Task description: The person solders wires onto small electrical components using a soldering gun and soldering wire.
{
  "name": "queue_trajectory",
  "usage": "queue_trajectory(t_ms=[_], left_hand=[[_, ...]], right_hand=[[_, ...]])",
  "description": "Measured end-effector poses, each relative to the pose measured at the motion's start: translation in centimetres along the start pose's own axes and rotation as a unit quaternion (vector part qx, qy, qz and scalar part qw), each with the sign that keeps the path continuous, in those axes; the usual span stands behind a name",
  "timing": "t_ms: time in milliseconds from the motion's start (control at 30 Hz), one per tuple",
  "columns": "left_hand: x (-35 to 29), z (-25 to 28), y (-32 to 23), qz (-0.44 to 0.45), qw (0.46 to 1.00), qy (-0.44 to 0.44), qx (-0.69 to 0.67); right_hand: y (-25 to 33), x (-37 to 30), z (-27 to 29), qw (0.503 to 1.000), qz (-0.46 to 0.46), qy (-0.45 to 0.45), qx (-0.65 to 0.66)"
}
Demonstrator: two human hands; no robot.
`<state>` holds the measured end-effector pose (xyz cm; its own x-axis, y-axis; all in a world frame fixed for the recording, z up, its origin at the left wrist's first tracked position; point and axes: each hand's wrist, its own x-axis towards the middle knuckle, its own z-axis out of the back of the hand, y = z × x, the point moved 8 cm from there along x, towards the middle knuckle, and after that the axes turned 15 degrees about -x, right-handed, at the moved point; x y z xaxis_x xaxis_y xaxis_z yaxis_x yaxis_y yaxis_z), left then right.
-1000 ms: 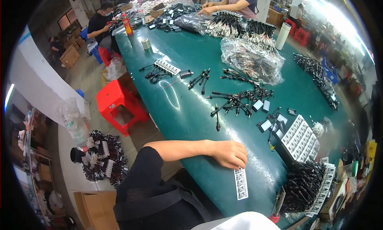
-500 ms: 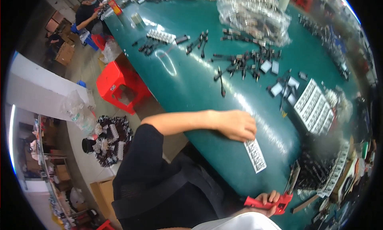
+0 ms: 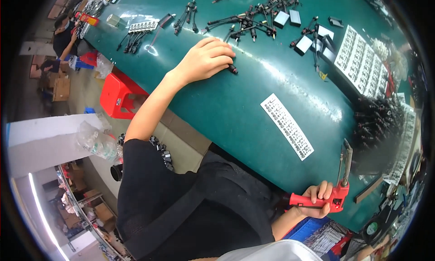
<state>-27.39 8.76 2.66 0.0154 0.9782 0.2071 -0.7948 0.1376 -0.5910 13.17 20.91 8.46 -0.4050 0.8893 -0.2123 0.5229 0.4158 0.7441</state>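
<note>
1. The left hand [image 3: 206,59] lies palm down on the dark green worktop [image 3: 235,107], fingers curled over a small black connector [image 3: 232,70] whose end shows just past the fingertips; its grip is loosely closed on that piece, though how firmly cannot be told.
2. The right hand [image 3: 315,198] has its grip wrapped fully round the red handle of a hand tool [image 3: 337,188], held at the near edge of the worktop with the metal jaws pointing up and away from the body.
3. Between the two grips, nearer the right one, a white strip of small printed labels [image 3: 286,126] lies flat and slanted on the bare green surface.
4. Just beyond the left grip, a scatter of black cable pieces with plugs [image 3: 247,21] spreads over the worktop, with a few small grey blocks [image 3: 287,19] among them.
5. Further out from the right grip, a larger white label sheet [image 3: 362,64] lies flat, and past it a dense heap of black parts [image 3: 378,123] sits by the worktop's edge.
6. The surface is glossy and throws back bright streaks of light.
7. Off the left grip's side, below the worktop, a red plastic stool [image 3: 115,93] stands on a pale floor, near clear plastic bags [image 3: 93,141].
8. At the far left corner another person [image 3: 63,34] in dark clothes bends over the worktop's end, with cardboard boxes [image 3: 59,86] stacked behind.
</note>
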Motion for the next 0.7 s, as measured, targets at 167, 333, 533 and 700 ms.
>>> queue_trajectory(t_ms=[167,333,533,700], left_hand=[[0.6,3.6,-3.0,0.071,0.993,-0.082,-0.053],[1.5,3.6,-7.5,0.139,0.876,-0.133,-0.443],[0.6,4.0,-11.9,0.183,0.868,-0.102,-0.45],[-0.1,5.6,-13.0,0.171,0.844,-0.156,-0.484]], right_hand=[[-0.9,2.4,-2.7,0.999,0.008,0.038,-0.021],[-3.6,5.0,-7.7,0.99,-0.017,0.127,-0.058],[-8.7,6.7,-11.8,0.981,-0.114,0.113,-0.107],[-9.2,6.9,-16.4,0.917,-0.109,0.172,-0.344]])
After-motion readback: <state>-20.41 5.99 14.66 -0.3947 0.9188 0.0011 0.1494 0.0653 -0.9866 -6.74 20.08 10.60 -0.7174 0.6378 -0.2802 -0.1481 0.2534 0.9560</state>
